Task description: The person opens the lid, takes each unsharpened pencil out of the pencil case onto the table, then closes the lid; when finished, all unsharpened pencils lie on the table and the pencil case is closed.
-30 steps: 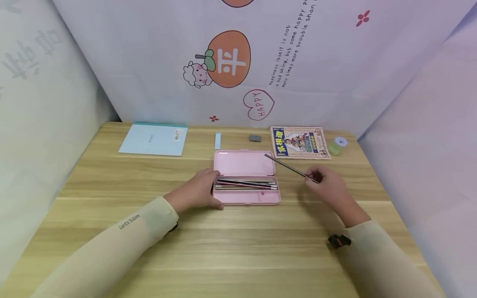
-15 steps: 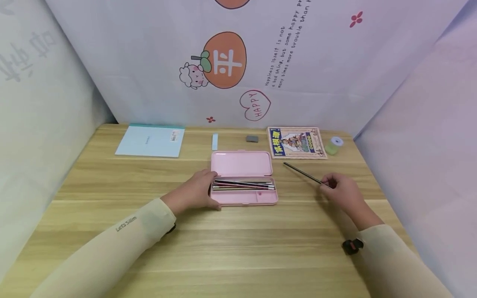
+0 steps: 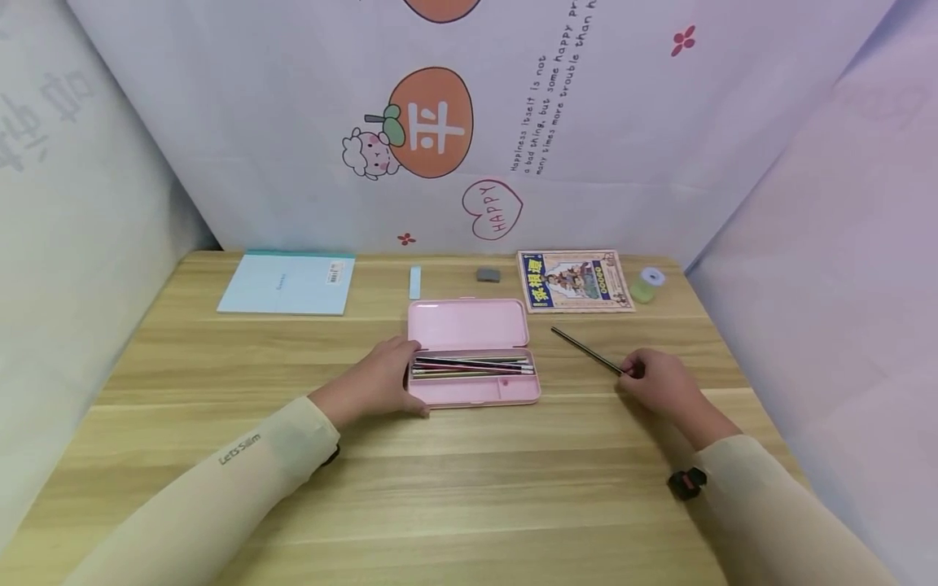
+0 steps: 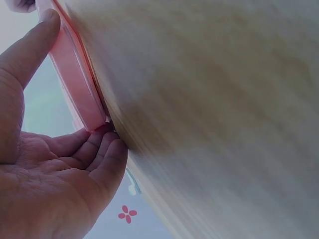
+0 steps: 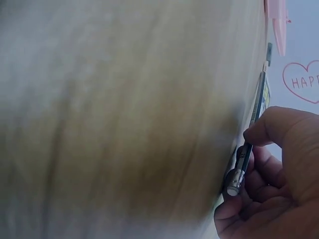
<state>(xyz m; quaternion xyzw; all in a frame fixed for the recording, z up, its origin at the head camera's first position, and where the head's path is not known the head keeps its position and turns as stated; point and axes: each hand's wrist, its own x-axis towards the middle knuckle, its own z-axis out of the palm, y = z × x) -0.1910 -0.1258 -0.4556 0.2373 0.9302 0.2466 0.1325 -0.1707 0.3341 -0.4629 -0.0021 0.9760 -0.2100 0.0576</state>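
Observation:
A pink pencil case (image 3: 469, 323) lies with its lid folded back, several pencils (image 3: 472, 367) in its rear compartment. My left hand (image 3: 377, 381) grips the case's left end, thumb at the front edge and fingers at the back. In the left wrist view, the thumb and curled fingers hold the pink case (image 4: 79, 79) from two sides. To the right of the case, my right hand (image 3: 663, 384) pinches a dark striped pencil (image 3: 586, 350) near its end, low over the table. The right wrist view shows this pencil (image 5: 255, 109) between thumb and fingers, its metal-capped end toward the palm.
Along the back of the wooden table (image 3: 469, 488) lie a light blue notebook (image 3: 286, 282), a pale blue strip (image 3: 415, 282), a grey eraser (image 3: 488, 275) and an illustrated booklet (image 3: 575, 281). A small green container (image 3: 647, 285) stands at the back right. Printed cloth walls (image 3: 293, 163) enclose the table.
My right hand has carried the pencil away from the case to the right and lowered it toward the table. The left hand keeps its hold on the case. The head view has shifted slightly.

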